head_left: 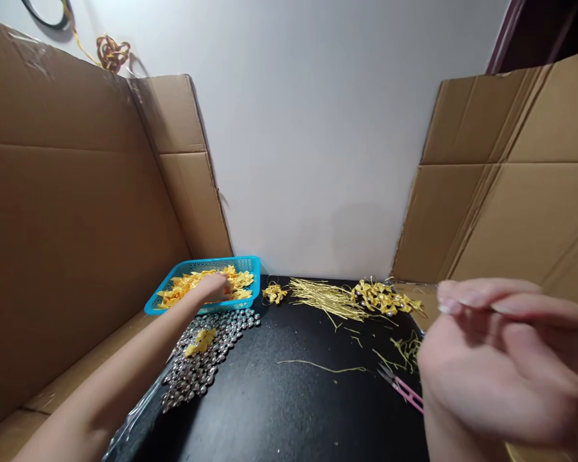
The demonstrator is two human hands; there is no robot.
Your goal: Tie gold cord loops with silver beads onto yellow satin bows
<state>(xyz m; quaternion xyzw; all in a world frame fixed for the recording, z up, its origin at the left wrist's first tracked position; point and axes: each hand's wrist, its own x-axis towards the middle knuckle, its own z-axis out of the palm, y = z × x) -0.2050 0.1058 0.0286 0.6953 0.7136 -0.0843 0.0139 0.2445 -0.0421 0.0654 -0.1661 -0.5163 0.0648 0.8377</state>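
Observation:
My left hand (215, 286) reaches far forward into a blue plastic basket (248, 264) of yellow ribbon bows (238, 279); its fingers curl down among the bows, and what they hold is hidden. My right hand (501, 359) is raised close to the camera at the right, fingers pressed together in a pinch around something too thin to name. A pile of small silver beads (207, 359) lies beside my left forearm, with a yellow bow (201, 341) on top.
The black table top (279, 410) carries a bundle of gold threads (325, 298), a heap of finished gold bows (383, 296), a small yellow bow (274, 294), a loose thread (318, 367) and pink-handled scissors (404, 388). Cardboard walls (67, 224) stand on both sides.

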